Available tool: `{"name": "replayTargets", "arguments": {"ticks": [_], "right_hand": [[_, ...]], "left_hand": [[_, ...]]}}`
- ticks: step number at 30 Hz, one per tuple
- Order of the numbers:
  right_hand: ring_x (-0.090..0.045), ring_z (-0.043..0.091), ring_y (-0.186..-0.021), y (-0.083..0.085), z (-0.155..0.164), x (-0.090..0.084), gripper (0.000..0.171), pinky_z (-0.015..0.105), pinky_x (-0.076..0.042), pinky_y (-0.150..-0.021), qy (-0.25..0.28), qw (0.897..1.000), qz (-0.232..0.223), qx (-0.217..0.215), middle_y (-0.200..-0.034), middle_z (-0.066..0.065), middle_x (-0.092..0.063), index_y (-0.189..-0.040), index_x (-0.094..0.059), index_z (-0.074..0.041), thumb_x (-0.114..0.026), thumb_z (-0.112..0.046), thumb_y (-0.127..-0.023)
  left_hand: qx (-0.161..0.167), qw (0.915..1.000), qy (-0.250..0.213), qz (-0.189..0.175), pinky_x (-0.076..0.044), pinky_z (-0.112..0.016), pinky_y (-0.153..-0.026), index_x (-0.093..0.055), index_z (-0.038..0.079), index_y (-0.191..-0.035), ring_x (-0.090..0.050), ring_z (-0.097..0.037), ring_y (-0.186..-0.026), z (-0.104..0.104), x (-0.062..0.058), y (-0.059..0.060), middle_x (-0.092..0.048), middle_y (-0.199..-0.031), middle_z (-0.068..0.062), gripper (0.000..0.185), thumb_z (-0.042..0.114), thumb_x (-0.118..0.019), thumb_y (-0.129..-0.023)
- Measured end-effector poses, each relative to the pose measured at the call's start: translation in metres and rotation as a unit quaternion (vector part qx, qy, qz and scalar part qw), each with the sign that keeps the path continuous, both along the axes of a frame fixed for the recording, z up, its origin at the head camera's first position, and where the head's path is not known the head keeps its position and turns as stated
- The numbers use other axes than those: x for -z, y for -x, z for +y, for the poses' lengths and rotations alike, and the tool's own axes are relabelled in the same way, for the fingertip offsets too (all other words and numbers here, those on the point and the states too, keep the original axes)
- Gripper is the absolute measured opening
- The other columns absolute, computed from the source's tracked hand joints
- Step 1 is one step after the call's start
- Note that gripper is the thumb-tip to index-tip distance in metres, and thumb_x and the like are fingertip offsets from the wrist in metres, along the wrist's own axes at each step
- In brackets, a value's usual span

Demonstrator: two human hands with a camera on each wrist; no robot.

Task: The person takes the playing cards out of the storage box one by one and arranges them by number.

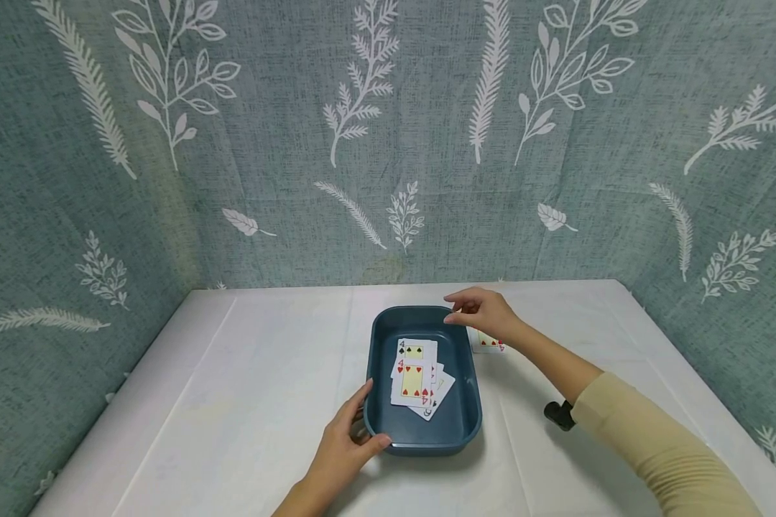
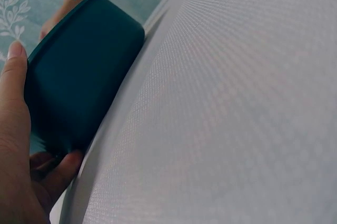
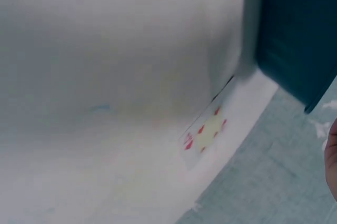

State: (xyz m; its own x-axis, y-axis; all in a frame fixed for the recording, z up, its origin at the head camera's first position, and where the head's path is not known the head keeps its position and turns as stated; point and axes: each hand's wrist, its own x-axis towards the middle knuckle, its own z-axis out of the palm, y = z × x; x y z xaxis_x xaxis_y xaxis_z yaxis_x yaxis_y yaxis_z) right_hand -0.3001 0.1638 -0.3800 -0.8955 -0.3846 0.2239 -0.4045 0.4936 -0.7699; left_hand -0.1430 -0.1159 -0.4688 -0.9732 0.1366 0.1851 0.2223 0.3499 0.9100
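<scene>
1. One dark blue plastic tray [image 1: 472, 402], rounded-rectangular, on a white table [image 1: 246, 402], head view. Left hand [image 1: 345, 449] grips its near-left corner, thumb on the rim, fingers along the wall. Right hand [image 1: 481, 312] hovers over the far-right rim, fingers loosely bent, holding nothing visible. Three or so overlapping playing cards [image 1: 415, 377] lie in the tray; one loose card [image 1: 488, 343] lies on the table just right of the tray, under the right hand.
2. Left wrist: thumb [image 2: 13, 84] along the smooth tray wall [image 2: 84, 77], fingertips curled beneath. Woven tablecloth [image 2: 237, 119].
3. Right wrist: blurred; red-pip card [image 3: 206, 132] flat beside the tray [image 3: 295, 34]; fingers' state cannot be told here.
</scene>
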Motion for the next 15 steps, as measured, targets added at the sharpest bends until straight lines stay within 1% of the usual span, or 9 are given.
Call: {"name": "replayTargets", "arguments": {"ticks": [3,6,12,15], "right_hand": [[-0.060,0.015,-0.081,-0.004,-0.006,-0.001,0.045,0.025,-0.052,-0.070,-0.007,1.000,0.000,-0.016,-0.101,0.015,-0.066,-0.118,-0.065,-0.003,-0.076,-0.024,-0.080],[-0.060,0.015,-0.081,-0.008,-0.013,-0.001,0.047,0.026,-0.052,-0.070,-0.012,0.999,0.002,-0.037,-0.102,0.017,-0.065,-0.118,-0.064,-0.002,-0.076,-0.026,-0.080],[-0.060,0.015,-0.082,-0.022,-0.029,-0.005,0.043,0.026,-0.053,-0.072,-0.017,0.997,0.003,-0.080,-0.099,0.011,-0.066,-0.117,-0.065,-0.002,-0.076,-0.023,-0.080],[-0.061,0.015,-0.083,-0.027,-0.037,-0.006,0.042,0.025,-0.053,-0.073,-0.032,0.995,0.007,-0.093,-0.098,0.008,-0.066,-0.117,-0.065,-0.004,-0.075,-0.023,-0.081]], "left_hand": [[0.000,1.0000,0.000,-0.001,-0.055,-0.027,-0.080,-0.037,0.016,-0.145,-0.059,-0.031,-0.109,0.000,0.000,0.000,-0.048,-0.136,-0.014,0.080,0.024,-0.078,-0.077],[0.000,1.0000,0.002,0.000,-0.055,-0.028,-0.080,-0.037,0.015,-0.145,-0.058,-0.031,-0.109,0.000,0.000,0.000,-0.048,-0.135,-0.014,0.079,0.024,-0.078,-0.078],[-0.002,1.0000,0.003,-0.004,-0.055,-0.028,-0.080,-0.037,0.016,-0.145,-0.058,-0.030,-0.109,0.000,-0.001,0.000,-0.048,-0.135,-0.014,0.079,0.024,-0.078,-0.078],[-0.001,1.0000,0.001,-0.005,-0.055,-0.029,-0.080,-0.037,0.017,-0.145,-0.058,-0.030,-0.110,0.000,-0.001,0.000,-0.048,-0.136,-0.013,0.079,0.024,-0.078,-0.078]]}}
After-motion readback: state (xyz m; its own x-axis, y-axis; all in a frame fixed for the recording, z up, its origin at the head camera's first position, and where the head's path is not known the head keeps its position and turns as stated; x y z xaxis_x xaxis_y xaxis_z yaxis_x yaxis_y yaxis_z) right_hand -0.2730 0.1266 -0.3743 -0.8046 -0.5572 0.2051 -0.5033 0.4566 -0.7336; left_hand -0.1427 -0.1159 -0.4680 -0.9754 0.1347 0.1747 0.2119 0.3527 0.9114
